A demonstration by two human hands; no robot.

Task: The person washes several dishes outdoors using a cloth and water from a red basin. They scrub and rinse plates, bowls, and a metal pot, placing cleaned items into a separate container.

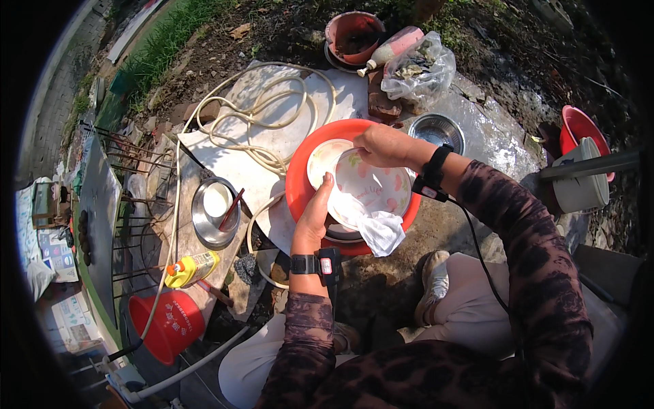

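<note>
A white plate with a pink and green pattern (378,186) is tilted over a red plastic basin (301,176). My left hand (314,209) grips the plate's left side, thumb on top. At the plate's upper left edge is my right hand (383,145), its fingers closed on the rim. A wet white cloth (380,230) lies over the plate's lower part and hangs past the rim. Another pale dish (322,158) shows behind the plate, inside the basin; more dishes below are mostly hidden.
Left of the basin, a steel bowl (196,220) holds a white bowl (217,199) and a red-brown stick. Near it are a yellow detergent bottle (191,269), a red bucket (168,322) and a coiled hose (250,115). A steel basin (456,128) stands at upper right.
</note>
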